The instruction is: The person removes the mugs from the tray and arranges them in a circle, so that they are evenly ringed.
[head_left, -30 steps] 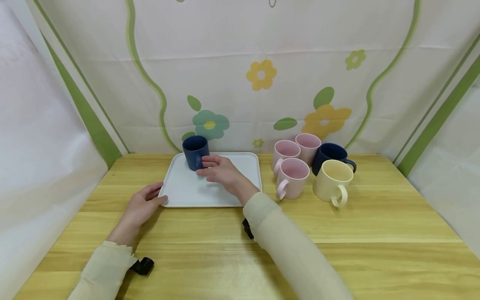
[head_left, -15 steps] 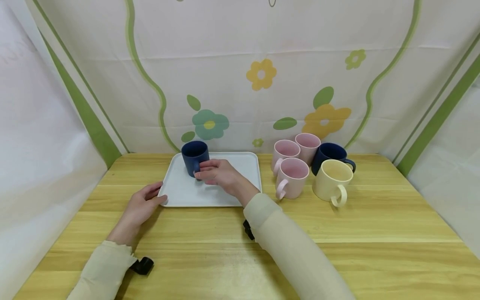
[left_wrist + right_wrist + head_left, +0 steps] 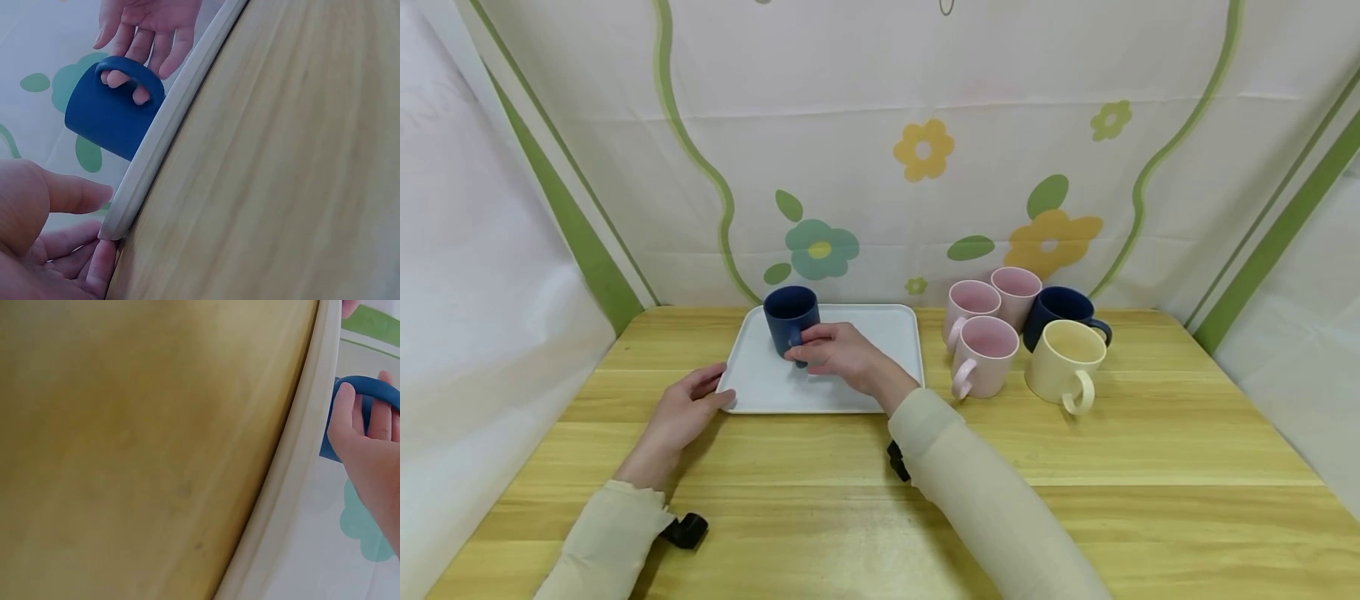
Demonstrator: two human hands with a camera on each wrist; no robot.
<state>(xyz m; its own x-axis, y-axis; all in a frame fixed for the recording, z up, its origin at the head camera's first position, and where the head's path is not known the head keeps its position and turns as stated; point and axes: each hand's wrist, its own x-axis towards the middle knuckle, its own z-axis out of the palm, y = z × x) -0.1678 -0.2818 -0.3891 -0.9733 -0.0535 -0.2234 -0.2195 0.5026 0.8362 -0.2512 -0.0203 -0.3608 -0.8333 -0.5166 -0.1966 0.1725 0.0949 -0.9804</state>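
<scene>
A dark blue mug (image 3: pixel 781 325) stands upright at the left part of a white rectangular tray (image 3: pixel 767 390). My right hand (image 3: pixel 850 358) holds its handle from the right; in the left wrist view, fingertips poke through the loop of the handle (image 3: pixel 132 66). The right wrist view has the thumb of this hand (image 3: pixel 369 462) laid against the handle. At the tray's front left corner my left hand (image 3: pixel 681 412) grips the rim, thumb over the edge and fingers under it, as the left wrist view also shows.
To the right of the tray several mugs stand close together: pink mugs (image 3: pixel 988 367), another dark blue mug (image 3: pixel 1037 321) and a cream mug (image 3: pixel 1060 375) in front. A wooden table (image 3: pixel 820 500) bears everything. A flowered curtain (image 3: pixel 865 167) hangs right behind it.
The blue mug has come slightly toward me on the tray. My right fingers have closed from loosely spread onto its handle. The left hand keeps its place at the corner.
</scene>
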